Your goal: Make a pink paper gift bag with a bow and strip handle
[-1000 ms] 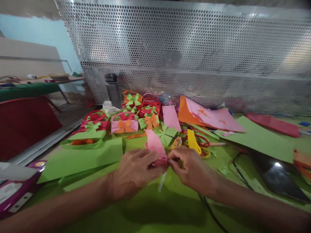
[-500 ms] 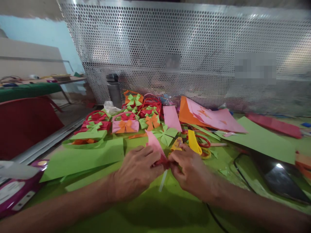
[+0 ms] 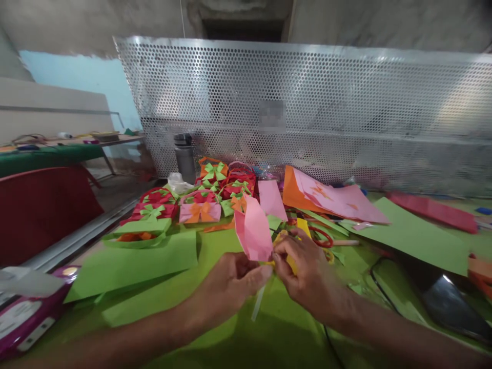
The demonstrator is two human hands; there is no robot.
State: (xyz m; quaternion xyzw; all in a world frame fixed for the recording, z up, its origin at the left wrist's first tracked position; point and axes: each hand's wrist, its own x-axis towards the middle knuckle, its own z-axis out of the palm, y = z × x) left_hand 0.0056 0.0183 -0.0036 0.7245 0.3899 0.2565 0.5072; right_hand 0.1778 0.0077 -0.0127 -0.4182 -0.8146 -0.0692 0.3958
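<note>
Both my hands meet over the green table [image 3: 277,333], pinching the lower end of a folded pink paper piece [image 3: 253,233] that stands up between them. My left hand [image 3: 230,287] grips it with thumb and fingers closed. My right hand [image 3: 307,274] is also closed on the paper's base, with something yellow [image 3: 292,264] showing under its fingers. A thin white strip [image 3: 257,303] lies on the table just below the hands.
Behind the hands lie several paper baskets with bows [image 3: 200,205], pink and orange sheets [image 3: 330,192], green sheets [image 3: 130,261], red-handled scissors [image 3: 321,236] and a grey bottle [image 3: 186,159]. A perforated metal screen [image 3: 307,107] stands at the back. A dark phone [image 3: 446,297] lies right, a purple-white packet [image 3: 26,312] left.
The pink paper has been lifted upright from lying low over the table, and both hands shifted a little right and up. The camera tilted upward, showing more wall.
</note>
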